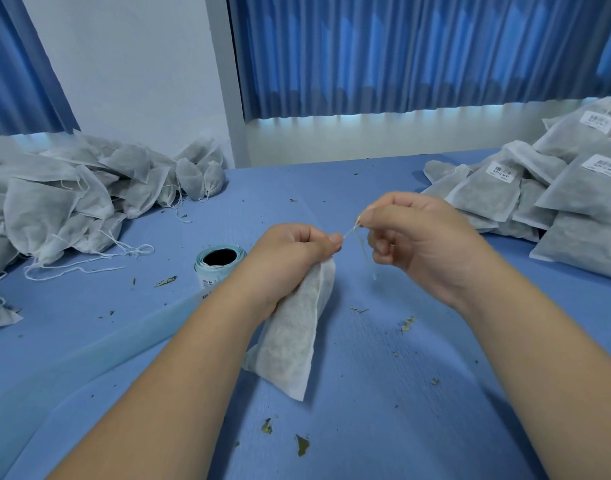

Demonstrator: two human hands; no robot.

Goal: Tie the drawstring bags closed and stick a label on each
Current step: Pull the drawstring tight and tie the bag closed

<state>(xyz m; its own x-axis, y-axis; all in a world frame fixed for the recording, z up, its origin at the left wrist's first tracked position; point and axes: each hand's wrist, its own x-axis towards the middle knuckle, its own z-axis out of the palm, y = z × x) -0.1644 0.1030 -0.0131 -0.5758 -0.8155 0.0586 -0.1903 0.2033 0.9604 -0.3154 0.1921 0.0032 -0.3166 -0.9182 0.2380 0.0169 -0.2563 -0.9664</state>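
Note:
A white non-woven drawstring bag filled with dried herbs hangs from my left hand, which grips its gathered neck above the blue table. My right hand pinches the thin white drawstring, stretched taut between the two hands, with loose ends dangling below. A roll of labels stands on the table just left of my left hand, with its backing strip trailing toward the near left.
A heap of unlabelled bags with loose strings lies at the left. Labelled bags are stacked at the right. Dried leaf bits are scattered over the blue table. Blue curtains hang behind.

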